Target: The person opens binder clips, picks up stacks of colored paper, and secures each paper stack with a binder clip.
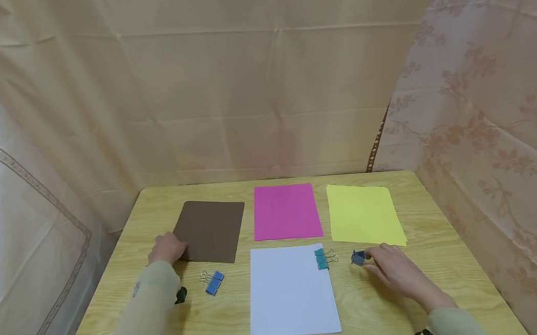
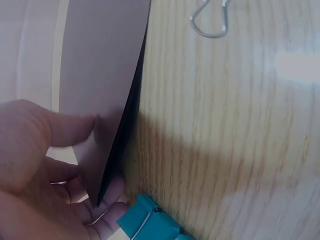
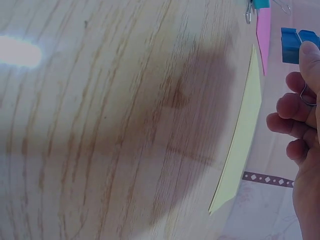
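Note:
At the left, my left hand (image 1: 166, 248) pinches the near left corner of a stack of brown paper (image 1: 214, 232), thumb on top and fingers beneath. In the left wrist view that corner is lifted and bent off the table. A teal binder clip (image 2: 152, 220) shows right beside these fingers; the arm hides it in the head view. My right hand (image 1: 397, 270) holds a blue binder clip (image 1: 358, 258) by its wire handles, in front of the yellow paper (image 1: 365, 214). Another blue binder clip (image 1: 214, 283) lies on the table right of the left wrist.
A white paper stack (image 1: 292, 294) lies front centre, with a teal binder clip (image 1: 321, 259) on its right edge near the top. Magenta paper (image 1: 286, 211) lies behind it. The wooden table (image 1: 443, 239) ends against beige cloth (image 1: 265, 111) at the back.

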`<move>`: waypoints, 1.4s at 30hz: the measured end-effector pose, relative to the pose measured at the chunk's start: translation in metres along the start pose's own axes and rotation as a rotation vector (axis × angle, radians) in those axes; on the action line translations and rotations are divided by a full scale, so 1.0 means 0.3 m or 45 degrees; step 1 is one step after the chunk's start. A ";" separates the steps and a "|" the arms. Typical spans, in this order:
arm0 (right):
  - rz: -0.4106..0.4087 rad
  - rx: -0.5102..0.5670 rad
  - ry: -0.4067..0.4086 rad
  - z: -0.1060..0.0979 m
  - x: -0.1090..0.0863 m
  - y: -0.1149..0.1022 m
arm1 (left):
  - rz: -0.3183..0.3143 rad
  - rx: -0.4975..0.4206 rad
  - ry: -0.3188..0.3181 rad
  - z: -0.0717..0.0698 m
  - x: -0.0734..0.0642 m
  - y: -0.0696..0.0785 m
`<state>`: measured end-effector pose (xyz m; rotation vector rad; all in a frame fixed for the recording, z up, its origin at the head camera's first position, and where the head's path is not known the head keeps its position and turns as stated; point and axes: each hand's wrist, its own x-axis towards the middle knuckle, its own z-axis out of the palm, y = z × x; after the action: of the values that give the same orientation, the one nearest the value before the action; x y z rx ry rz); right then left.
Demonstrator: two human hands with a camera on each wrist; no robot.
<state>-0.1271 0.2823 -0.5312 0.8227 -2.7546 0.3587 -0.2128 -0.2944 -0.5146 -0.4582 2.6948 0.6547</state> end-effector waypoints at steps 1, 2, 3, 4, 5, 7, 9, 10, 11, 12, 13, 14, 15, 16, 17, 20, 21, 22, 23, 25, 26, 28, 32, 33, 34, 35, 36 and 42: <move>-0.002 -0.002 0.002 0.001 -0.001 0.001 | 0.003 -0.007 -0.001 -0.005 -0.003 0.002; -0.005 -0.002 0.006 0.001 -0.002 0.001 | 0.004 -0.018 -0.001 -0.009 -0.006 0.005; -0.009 -0.004 0.010 0.002 -0.003 0.002 | 0.004 -0.031 0.004 -0.012 -0.009 0.007; -0.012 -0.002 0.014 0.004 -0.004 0.003 | 0.004 -0.044 0.010 -0.015 -0.010 0.008; -0.014 -0.001 0.016 0.005 -0.005 0.003 | 0.003 -0.059 0.020 -0.017 -0.012 0.010; -0.015 -0.006 0.016 0.006 -0.006 0.005 | 0.001 -0.086 0.041 -0.020 -0.014 0.011; -0.011 -0.007 0.008 0.005 -0.006 0.006 | -0.009 -0.115 0.057 -0.020 -0.010 0.008; -0.009 -0.006 0.005 0.004 -0.007 0.006 | -0.013 -0.129 0.062 -0.019 -0.007 0.005; -0.007 -0.010 0.003 0.003 -0.007 0.006 | -0.016 -0.148 0.068 -0.019 -0.005 0.002; -0.007 -0.010 0.002 0.003 -0.007 0.006 | -0.014 -0.160 0.077 -0.017 -0.002 -0.003; -0.007 -0.010 0.000 0.002 -0.007 0.005 | -0.012 -0.173 0.087 -0.016 0.000 -0.008; -0.006 -0.009 -0.002 0.001 -0.007 0.004 | -0.011 -0.192 0.094 -0.016 0.001 -0.012; -0.007 -0.008 -0.002 0.001 -0.007 0.004 | -0.008 -0.209 0.101 -0.016 0.002 -0.015; -0.007 -0.007 -0.004 0.001 -0.007 0.004 | -0.008 -0.229 0.107 -0.017 0.002 -0.017; -0.006 -0.006 -0.008 0.000 -0.006 0.004 | -0.007 -0.245 0.109 -0.019 0.001 -0.018; 0.008 -0.001 -0.027 -0.002 -0.005 0.002 | -0.031 -0.323 0.084 -0.026 0.001 -0.017; 0.013 -0.001 -0.032 -0.003 -0.005 0.002 | -0.037 -0.350 0.073 -0.028 0.002 -0.017; 0.017 -0.002 -0.036 -0.003 -0.004 0.002 | -0.044 -0.383 0.060 -0.029 0.002 -0.017; 0.021 -0.001 -0.041 -0.004 -0.004 0.002 | -0.045 -0.416 0.049 -0.031 0.003 -0.018; 0.028 -0.001 -0.049 -0.004 -0.002 0.000 | -0.041 -0.487 0.031 -0.033 0.004 -0.022; 0.030 0.000 -0.053 -0.006 -0.002 0.000 | -0.032 -0.513 0.026 -0.035 0.003 -0.024; 0.033 0.001 -0.060 -0.006 -0.001 -0.001 | -0.004 -0.553 0.024 -0.040 0.001 -0.028; 0.029 -0.001 -0.053 -0.007 0.001 -0.002 | 0.067 -0.609 0.020 -0.052 -0.003 -0.034; 0.025 0.000 -0.047 -0.007 0.002 -0.002 | 0.081 -0.625 0.019 -0.056 -0.004 -0.035; 0.023 0.002 -0.041 -0.008 0.002 -0.002 | 0.089 -0.645 0.016 -0.059 -0.005 -0.035; 0.023 0.000 -0.037 -0.009 0.002 -0.002 | 0.094 -0.664 0.018 -0.062 -0.006 -0.035; 0.023 0.001 -0.034 -0.010 0.002 -0.002 | 0.092 -0.681 0.020 -0.066 -0.008 -0.034; 0.054 0.004 -0.082 -0.013 0.004 0.001 | 0.066 -0.816 0.055 -0.087 -0.025 -0.016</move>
<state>-0.1277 0.2831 -0.5273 0.7914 -2.8355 0.3503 -0.2103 -0.3095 -0.4917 -0.5535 2.4898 1.5457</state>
